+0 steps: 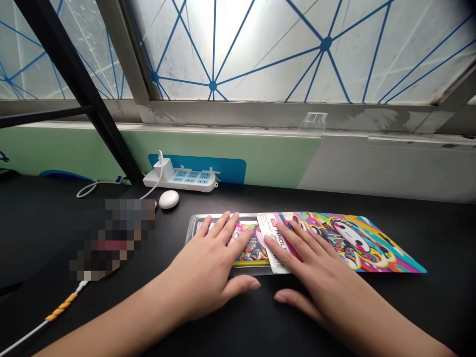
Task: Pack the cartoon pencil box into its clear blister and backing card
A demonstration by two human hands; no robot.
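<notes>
A colourful pencil case pack [357,243] with a cartoon print lies flat on the black desk [439,238], its left end in clear plastic wrapping. My left hand [208,263] rests flat on that left end, fingers stretched out and slightly apart. My right hand [316,267] lies flat beside it on the white label strip [269,233] that reads "PENCIL", fingers spread. Neither hand grips anything; both thumbs rest on the desk in front of the pack.
A white power strip [186,178] with a plugged-in charger sits against the green wall panel, a small white round device [169,199] before it. A blurred-out object [111,238] lies at left, and a white cable with yellow wrap [59,310] runs to the lower left.
</notes>
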